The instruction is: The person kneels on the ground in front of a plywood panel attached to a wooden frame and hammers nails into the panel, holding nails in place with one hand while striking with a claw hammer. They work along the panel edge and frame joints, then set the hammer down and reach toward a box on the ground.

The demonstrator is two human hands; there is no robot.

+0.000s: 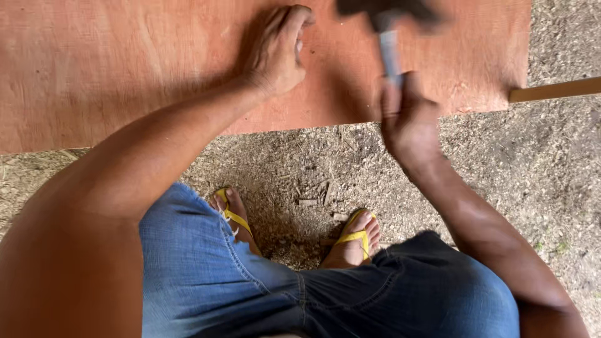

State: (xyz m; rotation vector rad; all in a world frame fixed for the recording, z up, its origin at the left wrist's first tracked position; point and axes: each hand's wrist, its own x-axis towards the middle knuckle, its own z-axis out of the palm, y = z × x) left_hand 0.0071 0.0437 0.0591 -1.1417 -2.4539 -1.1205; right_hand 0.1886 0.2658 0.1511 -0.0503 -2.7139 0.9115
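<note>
Left hand (275, 53) on the board (125, 69), hammer (389, 37) to its right

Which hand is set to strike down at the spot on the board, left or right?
Right. The right hand grips the hammer, its blurred head raised over the reddish plywood board. The left hand is pinched at a spot on the board, seemingly steadying something too small to see.
</note>
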